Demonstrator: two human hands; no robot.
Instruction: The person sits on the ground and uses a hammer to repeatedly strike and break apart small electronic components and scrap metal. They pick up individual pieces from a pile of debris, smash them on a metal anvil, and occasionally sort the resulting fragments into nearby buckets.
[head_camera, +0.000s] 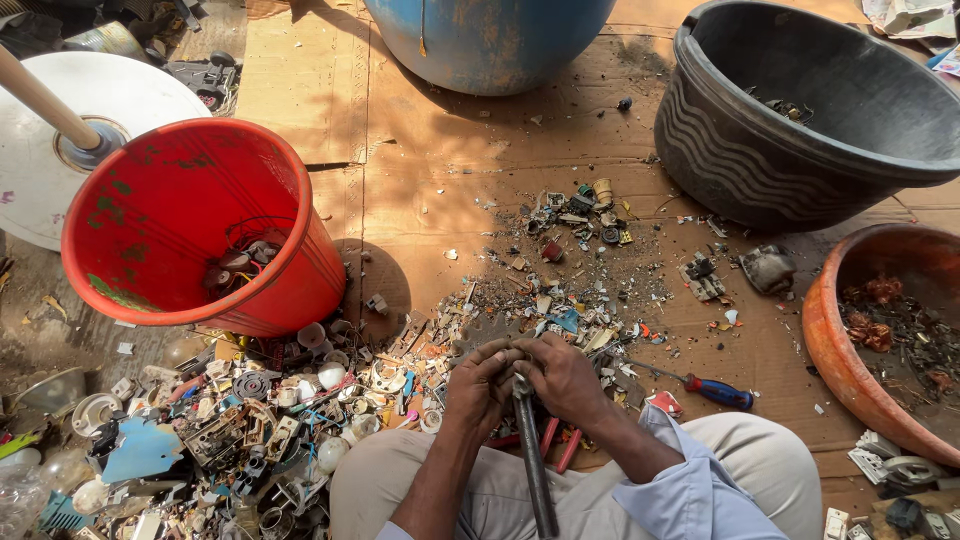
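Between the knees, both hands (525, 380) clench around a metal tool (533, 460); fingers hide its tip

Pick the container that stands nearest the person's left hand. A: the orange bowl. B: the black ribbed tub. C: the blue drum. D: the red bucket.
D: the red bucket stands just up and left of the left hand, while the other three containers lie farther off to the top and right.

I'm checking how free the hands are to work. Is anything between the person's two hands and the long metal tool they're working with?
Nothing visible. The left hand and right hand are closed together right around the top of the metal tool, whose handle runs down between the knees. Whatever small piece the hands grip there is hidden.
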